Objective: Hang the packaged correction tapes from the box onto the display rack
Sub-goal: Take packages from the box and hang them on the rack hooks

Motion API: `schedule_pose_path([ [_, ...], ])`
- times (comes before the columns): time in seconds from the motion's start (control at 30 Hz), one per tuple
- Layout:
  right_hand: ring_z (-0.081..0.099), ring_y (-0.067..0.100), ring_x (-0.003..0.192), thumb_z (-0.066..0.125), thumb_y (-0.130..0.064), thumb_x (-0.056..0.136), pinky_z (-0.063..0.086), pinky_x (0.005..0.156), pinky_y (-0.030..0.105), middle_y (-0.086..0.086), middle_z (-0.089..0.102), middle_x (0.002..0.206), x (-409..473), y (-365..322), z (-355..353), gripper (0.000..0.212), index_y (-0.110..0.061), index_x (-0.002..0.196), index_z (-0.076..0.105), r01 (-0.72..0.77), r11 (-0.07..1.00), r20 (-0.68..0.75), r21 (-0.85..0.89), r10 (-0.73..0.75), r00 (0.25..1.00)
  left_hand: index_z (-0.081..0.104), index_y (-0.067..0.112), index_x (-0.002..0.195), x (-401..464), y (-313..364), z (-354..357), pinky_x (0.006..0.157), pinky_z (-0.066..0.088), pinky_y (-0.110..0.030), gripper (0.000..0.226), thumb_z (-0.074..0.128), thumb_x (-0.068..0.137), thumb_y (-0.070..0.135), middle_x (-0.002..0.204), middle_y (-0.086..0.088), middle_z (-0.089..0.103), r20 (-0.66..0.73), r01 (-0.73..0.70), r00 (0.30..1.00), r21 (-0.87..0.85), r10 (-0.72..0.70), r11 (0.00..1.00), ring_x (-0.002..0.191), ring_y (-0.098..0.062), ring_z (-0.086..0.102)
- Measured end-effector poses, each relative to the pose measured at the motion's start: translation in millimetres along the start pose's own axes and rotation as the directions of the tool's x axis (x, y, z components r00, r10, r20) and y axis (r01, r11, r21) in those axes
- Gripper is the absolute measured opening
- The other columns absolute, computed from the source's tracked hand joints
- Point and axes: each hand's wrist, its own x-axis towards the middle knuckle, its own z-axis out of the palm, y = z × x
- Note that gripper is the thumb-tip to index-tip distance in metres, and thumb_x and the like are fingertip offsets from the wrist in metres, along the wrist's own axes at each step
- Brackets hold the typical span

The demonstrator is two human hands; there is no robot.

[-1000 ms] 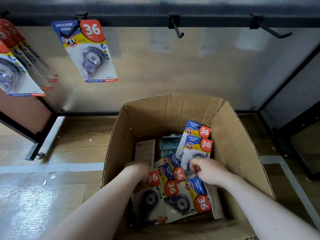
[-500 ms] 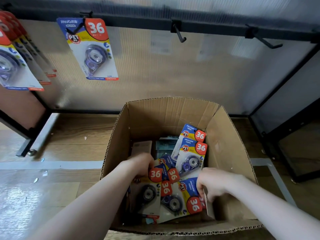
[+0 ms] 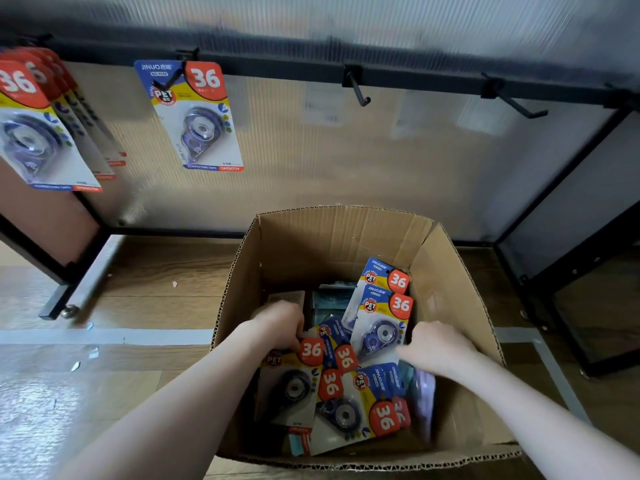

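Reaching into the open brown cardboard box (image 3: 450, 289): left hand (image 3: 280, 327) curling fingers over a blue-and-yellow carded correction tape (image 3: 294, 386); right hand (image 3: 438, 346) resting spread fingers on neighbouring packs, gripping nothing visible.

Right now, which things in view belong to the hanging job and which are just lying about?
Job:
- cardboard box
- packs in the box
- left hand and right hand, both down among the packs
- empty hooks
- rail
- packs already hung

Lying about:
- paper scraps on the floor
- pale floor tape
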Motion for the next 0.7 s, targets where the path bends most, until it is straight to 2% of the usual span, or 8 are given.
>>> schedule_pose_path([
  [0.07, 0.055, 0.021, 0.072, 0.051, -0.015, 0.086, 0.038, 0.057, 0.025, 0.001, 0.054, 0.076, -6, 1, 1, 0.018, -0.015, 0.069, 0.046, 0.017, 0.998, -0.011, -0.066, -0.018, 1.0, 0.063, 0.015, 0.114, -4, 2, -5, 0.079, 0.051, -0.028, 0.032, 0.067, 0.085, 0.027, 0.113, -0.005, 0.062, -0.013, -0.026, 1.0, 0.017, 0.026, 1.0, 0.099, -0.02, 0.06],
  [0.1, 0.058, 0.024, 0.083, 0.046, -0.006, 0.087, 0.039, 0.061, 0.027, 0.003, 0.059, 0.09, -11, 0, -1, 0.011, -0.015, 0.081, 0.049, 0.023, 0.995, -0.036, -0.1, -0.027, 0.999, 0.064, 0.016, 0.112, -6, 3, -10, 0.079, 0.051, -0.028, 0.031, 0.067, 0.084, 0.028, 0.111, -0.004, 0.063, -0.033, -0.044, 0.998, 0.034, 0.045, 0.998, 0.098, -0.019, 0.06],
  [0.13, 0.058, 0.025, 0.089, 0.041, -0.001, 0.088, 0.039, 0.063, 0.028, 0.005, 0.06, 0.102, -13, 2, -3, 0.019, -0.017, 0.093, 0.048, 0.03, 0.994, -0.071, -0.104, -0.037, 0.997, 0.065, 0.017, 0.11, -9, 4, -16, 0.078, 0.052, -0.029, 0.03, 0.067, 0.084, 0.03, 0.11, -0.003, 0.064, -0.062, -0.061, 0.996, 0.052, 0.064, 0.997, 0.097, -0.019, 0.06],
  [0.23, 0.056, 0.021, 0.084, 0.044, -0.006, 0.091, 0.037, 0.059, 0.026, 0.005, 0.058, 0.11, -22, 5, -19, 0.035, -0.024, 0.121, 0.04, 0.057, 0.997, -0.229, -0.046, -0.066, 0.971, 0.068, 0.023, 0.106, -21, 7, -38, 0.076, 0.051, -0.03, 0.026, 0.067, 0.082, 0.033, 0.106, 0.001, 0.066, -0.179, -0.095, 0.978, 0.075, 0.107, 0.993, 0.097, -0.019, 0.061],
  [0.27, 0.057, 0.02, 0.087, 0.049, -0.012, 0.092, 0.036, 0.059, 0.024, 0.004, 0.059, 0.11, -24, 5, -28, 0.033, -0.024, 0.122, 0.041, 0.044, 0.998, -0.274, -0.046, -0.055, 0.96, 0.068, 0.023, 0.105, -26, 8, -46, 0.075, 0.049, -0.029, 0.025, 0.067, 0.082, 0.033, 0.105, 0.002, 0.067, -0.221, -0.112, 0.967, 0.065, 0.123, 0.992, 0.097, -0.019, 0.061],
  [0.4, 0.056, 0.014, 0.08, 0.061, -0.029, 0.088, 0.035, 0.056, 0.022, -0.005, 0.065, 0.095, -29, 2, -64, 0.005, -0.025, 0.091, 0.062, 0.06, 0.997, -0.432, 0.046, -0.034, 0.901, 0.069, 0.024, 0.104, -51, 9, -73, 0.077, 0.046, -0.026, 0.023, 0.064, 0.084, 0.033, 0.103, 0.003, 0.068, -0.394, -0.197, 0.898, 0.044, 0.198, 0.979, 0.097, -0.018, 0.06],
  [0.53, 0.057, 0.018, 0.073, 0.063, -0.028, 0.085, 0.039, 0.057, 0.026, -0.007, 0.059, 0.067, -37, -8, -96, 0.024, -0.029, 0.063, 0.053, 0.141, 0.963, -0.513, 0.228, -0.004, 0.859, 0.071, 0.022, 0.099, -76, 5, -97, 0.076, 0.045, -0.026, 0.018, 0.063, 0.085, 0.031, 0.1, 0.005, 0.068, -0.505, -0.261, 0.833, 0.0, 0.225, 0.965, 0.093, -0.015, 0.059],
  [0.7, 0.059, 0.017, 0.072, 0.063, -0.03, 0.086, 0.045, 0.06, 0.03, -0.008, 0.062, 0.069, -46, -31, -119, 0.02, -0.032, 0.067, 0.058, 0.24, 0.941, -0.587, 0.24, -0.056, 0.808, 0.071, 0.023, 0.097, -103, -6, -122, 0.074, 0.046, -0.028, 0.016, 0.061, 0.086, 0.03, 0.097, 0.005, 0.067, -0.602, -0.274, 0.767, 0.004, 0.221, 0.962, 0.09, -0.015, 0.058],
])
